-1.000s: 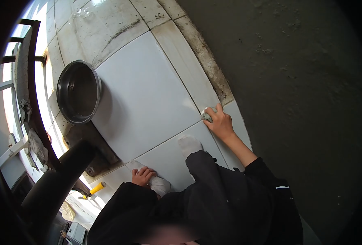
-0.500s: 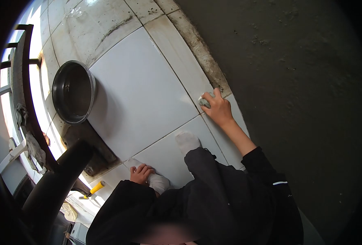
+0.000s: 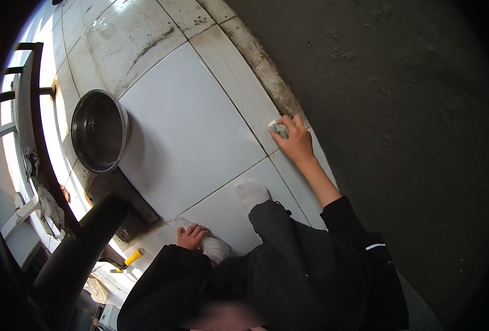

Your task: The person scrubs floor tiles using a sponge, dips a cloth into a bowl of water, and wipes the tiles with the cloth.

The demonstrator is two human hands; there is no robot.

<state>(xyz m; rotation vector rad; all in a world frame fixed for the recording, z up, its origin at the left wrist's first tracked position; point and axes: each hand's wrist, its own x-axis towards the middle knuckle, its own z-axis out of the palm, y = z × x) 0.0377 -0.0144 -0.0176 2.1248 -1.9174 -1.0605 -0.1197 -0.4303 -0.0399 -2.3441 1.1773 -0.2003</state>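
Note:
My right hand (image 3: 298,143) grips a small grey-green and white wad (image 3: 279,129), pressed on the narrow border tile (image 3: 236,77) beside the rough edge strip. My left hand (image 3: 191,237) rests with bent fingers on my white-socked foot (image 3: 216,250); whether anything lies under the fingers is hidden. Between the hands, my other socked foot (image 3: 251,193) stands on the white tiles. The large white tile (image 3: 192,132) spreads out ahead of both feet.
A dark metal basin (image 3: 100,131) stands at the left of the large tile. Near it are a black post on a base plate (image 3: 129,207), a yellow-handled tool (image 3: 135,256) and a metal frame (image 3: 29,121). Dark grey ground (image 3: 399,138) lies to the right.
My right hand has moved forward along the border tile with the wad, away from the tile corner. My left hand remains on my foot. The camera view has shifted slightly.

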